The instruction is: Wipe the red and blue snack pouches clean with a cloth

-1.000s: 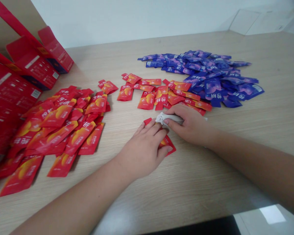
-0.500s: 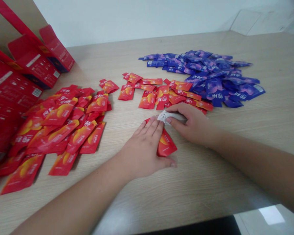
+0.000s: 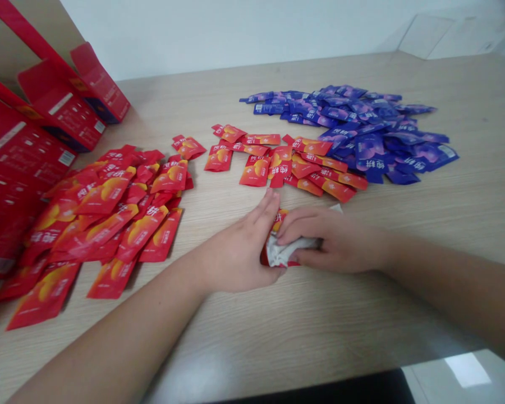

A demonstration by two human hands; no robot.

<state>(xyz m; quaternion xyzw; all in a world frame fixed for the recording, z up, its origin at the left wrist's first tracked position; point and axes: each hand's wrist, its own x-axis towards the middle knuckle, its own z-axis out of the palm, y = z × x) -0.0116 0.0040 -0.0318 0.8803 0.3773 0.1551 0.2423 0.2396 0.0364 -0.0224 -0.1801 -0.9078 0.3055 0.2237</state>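
My left hand [image 3: 239, 249] lies on a red packet [image 3: 279, 220] near the middle of the wooden table [image 3: 320, 325], fingers stretched forward and thumb under the packet's near end. My right hand [image 3: 332, 238] is closed on a crumpled white cloth [image 3: 284, 249] and presses it against the same packet. Most of the packet is hidden under both hands. Just beyond them lies a loose row of red packets [image 3: 303, 165].
A large heap of red packets [image 3: 105, 213] covers the left side. A pile of purple packets [image 3: 362, 132] lies at the back right. Red cartons [image 3: 46, 118] stand at the far left. The table's front edge [image 3: 362, 370] runs close to me.
Both hands moved toward me with the red packet. The right hand slid the white cloth from the packet's far end down to its near end.
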